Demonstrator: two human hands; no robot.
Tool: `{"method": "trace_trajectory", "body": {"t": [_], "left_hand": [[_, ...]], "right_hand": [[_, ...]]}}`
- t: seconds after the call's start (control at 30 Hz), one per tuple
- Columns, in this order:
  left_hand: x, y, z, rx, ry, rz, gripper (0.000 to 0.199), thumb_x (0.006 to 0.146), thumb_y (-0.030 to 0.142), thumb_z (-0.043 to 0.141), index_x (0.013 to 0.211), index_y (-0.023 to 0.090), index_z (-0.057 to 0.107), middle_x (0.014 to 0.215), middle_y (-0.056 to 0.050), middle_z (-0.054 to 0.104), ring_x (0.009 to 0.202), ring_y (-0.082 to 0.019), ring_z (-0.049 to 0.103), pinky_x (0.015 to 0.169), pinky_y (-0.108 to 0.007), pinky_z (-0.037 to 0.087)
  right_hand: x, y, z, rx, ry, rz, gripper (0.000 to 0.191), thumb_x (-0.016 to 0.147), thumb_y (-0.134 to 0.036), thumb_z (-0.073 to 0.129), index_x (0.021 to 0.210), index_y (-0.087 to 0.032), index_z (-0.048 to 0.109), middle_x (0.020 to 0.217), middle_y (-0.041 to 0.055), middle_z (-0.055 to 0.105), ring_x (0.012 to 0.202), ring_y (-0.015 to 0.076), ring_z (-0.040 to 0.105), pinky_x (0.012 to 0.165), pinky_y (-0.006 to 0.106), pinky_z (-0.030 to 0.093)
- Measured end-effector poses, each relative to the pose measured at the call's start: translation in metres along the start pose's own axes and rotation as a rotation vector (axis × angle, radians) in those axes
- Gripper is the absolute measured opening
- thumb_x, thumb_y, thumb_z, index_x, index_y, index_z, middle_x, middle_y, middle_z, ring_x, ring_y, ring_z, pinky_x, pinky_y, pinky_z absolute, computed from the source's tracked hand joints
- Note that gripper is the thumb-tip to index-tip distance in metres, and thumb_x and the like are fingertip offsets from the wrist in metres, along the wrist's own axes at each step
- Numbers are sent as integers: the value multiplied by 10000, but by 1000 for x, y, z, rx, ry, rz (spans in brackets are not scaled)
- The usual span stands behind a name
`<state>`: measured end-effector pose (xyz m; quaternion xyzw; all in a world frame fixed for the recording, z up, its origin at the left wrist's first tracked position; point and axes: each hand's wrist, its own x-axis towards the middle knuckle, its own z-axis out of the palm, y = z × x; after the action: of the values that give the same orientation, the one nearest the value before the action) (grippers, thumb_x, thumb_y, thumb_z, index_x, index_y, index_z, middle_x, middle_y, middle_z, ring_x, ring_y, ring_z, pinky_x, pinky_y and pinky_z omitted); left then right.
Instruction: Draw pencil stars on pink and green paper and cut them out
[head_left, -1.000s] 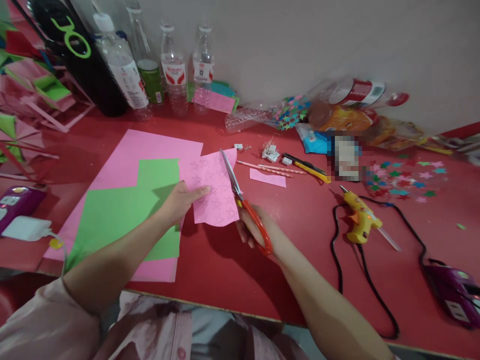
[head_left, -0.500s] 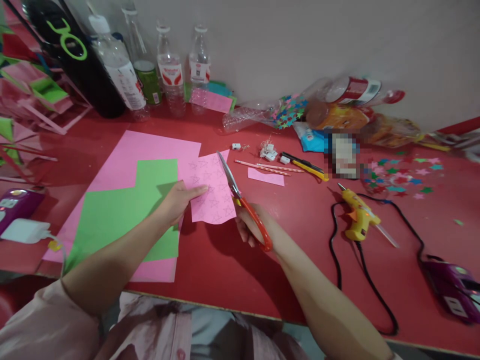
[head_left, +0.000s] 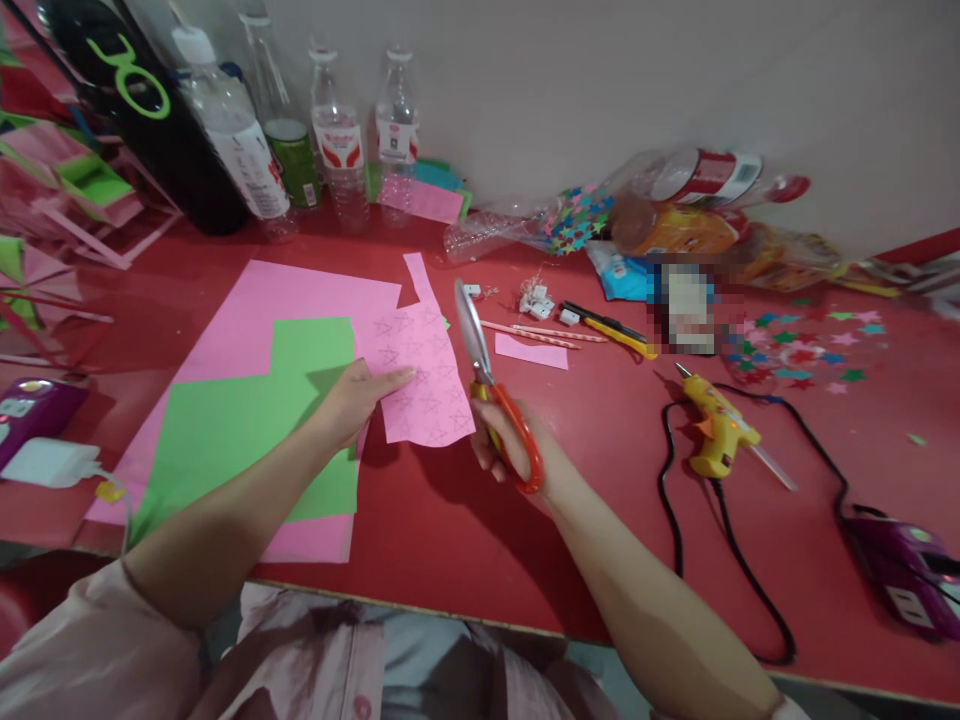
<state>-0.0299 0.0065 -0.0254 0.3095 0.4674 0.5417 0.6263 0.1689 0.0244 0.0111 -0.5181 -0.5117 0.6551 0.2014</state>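
Observation:
My left hand [head_left: 364, 400] pinches the left edge of a pink sheet of paper [head_left: 424, 410] covered with several pencil-drawn stars. A narrow pink strip [head_left: 418, 275] sticks up from the sheet's top right. In my right hand [head_left: 499, 440] are scissors [head_left: 480, 345] with orange and yellow handles, fingers wrapped round the grips. Their blades point up and away, just right of the sheet and apart from it. Beneath my left forearm, green paper [head_left: 225, 430] lies on larger pink paper [head_left: 330, 285].
Bottles [head_left: 341, 150] stand along the wall at left, beside a black cylinder [head_left: 150, 130]. A yellow glue gun [head_left: 716, 425] with a black cord lies at right, near scattered paper stars [head_left: 806, 345]. A box cutter [head_left: 611, 330] and striped sticks [head_left: 536, 335] lie beyond the scissors.
The scissors have moved off the sheet to the right. A narrow strip along the sheet's right side now juts upward from its top. My left hand has barely moved.

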Motion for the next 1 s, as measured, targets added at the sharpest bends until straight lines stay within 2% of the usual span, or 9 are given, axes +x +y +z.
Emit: {"method": "trace_trajectory", "body": {"t": [0.1,0.2,0.3,0.4,0.47,0.57,0.7,0.87,1.0], "left_hand": [[0,-1,-1,64,-45,-30,370,729,399,787,1003,156,739,994,-128,764,1001,-329,708,854,-440,593],[-1,0,-1,100,-87,-32,387,713,428,792,974,149,733,977,-132,764,976,-319,713,850,-421,584],[-2,3,1,129,-232,-69,341,702,407,790,884,129,713,807,-113,760,737,-251,733,667,-337,592],[-2,8,3,181,-368,-149,256,716,347,766,769,117,668,569,-56,694,469,-160,647,452,-238,512],[-1,10,4,186,-304,-100,245,731,337,744,700,124,629,490,-31,652,400,-126,596,397,-201,466],[3,15,1,149,-75,69,265,742,332,722,627,138,584,439,-6,600,346,-91,532,349,-176,408],[8,21,-3,42,169,294,207,750,259,693,615,154,576,453,24,571,379,-95,562,351,-172,395],[9,24,-4,-9,300,430,199,763,211,668,598,167,567,465,37,560,414,-103,598,367,-174,400],[9,24,-4,3,307,450,243,765,210,673,565,178,538,403,53,492,426,-117,612,373,-171,405]], "right_hand": [[3,3,-2,106,-16,-95,331,798,-503,532,641,-221,457,396,-64,501,271,53,377,289,185,258],[2,1,-4,67,49,-131,267,720,-426,637,657,-217,484,422,-79,500,304,51,413,320,182,308],[0,0,-5,51,154,-168,291,682,-418,697,660,-216,489,420,-100,452,320,53,428,356,188,358],[1,1,-6,36,176,-212,352,704,-492,694,654,-211,487,428,-84,470,323,57,424,341,190,311],[2,3,-8,4,157,-239,410,746,-570,642,647,-206,483,439,-68,483,326,51,405,341,191,285],[3,4,-11,-55,107,-209,498,781,-693,533,687,-205,497,477,-56,483,364,63,411,361,205,304],[2,2,-13,-263,1,-138,502,786,-710,519,719,-215,469,546,-47,491,462,86,451,456,230,363],[-2,0,-16,-454,-78,-66,469,782,-660,588,720,-221,433,577,-52,481,511,99,456,513,249,350],[-4,0,-18,-463,-116,-13,489,755,-668,620,719,-220,427,559,-58,470,486,99,448,503,252,325]]}}
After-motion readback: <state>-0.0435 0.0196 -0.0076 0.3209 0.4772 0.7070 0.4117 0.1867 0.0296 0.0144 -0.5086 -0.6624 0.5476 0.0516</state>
